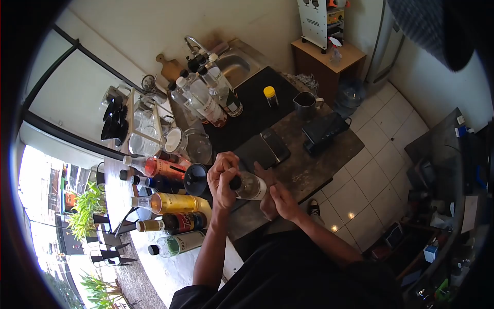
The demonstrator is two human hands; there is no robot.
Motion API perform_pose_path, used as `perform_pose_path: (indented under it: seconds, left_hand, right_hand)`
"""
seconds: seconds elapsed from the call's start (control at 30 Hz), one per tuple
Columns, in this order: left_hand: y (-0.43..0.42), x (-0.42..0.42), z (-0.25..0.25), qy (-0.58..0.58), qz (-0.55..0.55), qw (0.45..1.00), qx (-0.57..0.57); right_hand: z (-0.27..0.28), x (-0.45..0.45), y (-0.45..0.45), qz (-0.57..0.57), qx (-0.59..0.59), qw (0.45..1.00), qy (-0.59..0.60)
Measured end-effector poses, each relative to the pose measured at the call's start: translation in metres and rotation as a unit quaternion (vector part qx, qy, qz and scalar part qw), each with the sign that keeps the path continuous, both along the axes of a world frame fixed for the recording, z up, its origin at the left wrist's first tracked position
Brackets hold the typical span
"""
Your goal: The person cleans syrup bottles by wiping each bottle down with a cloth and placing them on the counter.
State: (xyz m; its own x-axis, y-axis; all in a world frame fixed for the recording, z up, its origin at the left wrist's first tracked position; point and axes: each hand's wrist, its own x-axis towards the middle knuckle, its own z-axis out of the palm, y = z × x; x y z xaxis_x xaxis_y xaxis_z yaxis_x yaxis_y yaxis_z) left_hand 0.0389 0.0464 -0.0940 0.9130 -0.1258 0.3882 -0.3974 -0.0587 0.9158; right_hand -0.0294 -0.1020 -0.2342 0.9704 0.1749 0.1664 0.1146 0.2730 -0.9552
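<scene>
A clear bottle (252,186) with a dark cap and a pale label is held tilted over the near edge of the counter. The fingers of my left hand (222,177) are closed at its cap and neck. My right hand (282,202) is wrapped round the lower part of the bottle, with some fingers hidden behind it. Just beyond the bottle, a black phone-like object (276,145) lies on a dark mat (252,154). A round black lid or dish (196,178) is close to my left hand.
Several syrup bottles, among them a yellow one (170,203), line the left side. Clear bottles (203,103) stand near the sink (239,64). A yellow-capped jar (270,96), a metal pitcher (305,104) and a black device (325,133) sit on the counter.
</scene>
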Motion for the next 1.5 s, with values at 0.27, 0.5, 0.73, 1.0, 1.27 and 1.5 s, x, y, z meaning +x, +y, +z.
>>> perform_pose_path:
  seconds: [0.27,0.5,0.73,1.0,1.27,1.5]
  left_hand:
    - [0.001,0.003,0.008,-0.066,0.042,0.992,0.104]
    - [-0.001,0.006,0.007,-0.13,0.008,0.985,0.111]
    - [-0.016,-0.021,0.008,-0.126,0.217,0.936,0.246]
    - [-0.035,-0.03,-0.005,0.011,0.236,0.971,0.041]
    - [-0.023,-0.021,-0.001,0.041,0.091,0.994,-0.044]
    - [-0.017,-0.016,0.001,0.025,0.056,0.997,-0.037]
  right_hand:
    - [0.091,0.009,0.017,-0.134,-0.108,0.967,-0.189]
    - [0.016,0.035,-0.006,0.03,0.008,0.997,0.072]
    - [-0.019,0.033,-0.015,0.038,-0.083,0.989,0.114]
    - [0.087,0.023,0.008,-0.064,-0.007,0.988,-0.141]
    - [0.036,0.025,0.0,-0.006,-0.002,1.0,0.005]
    - [0.005,0.02,-0.008,0.04,-0.019,0.997,0.067]
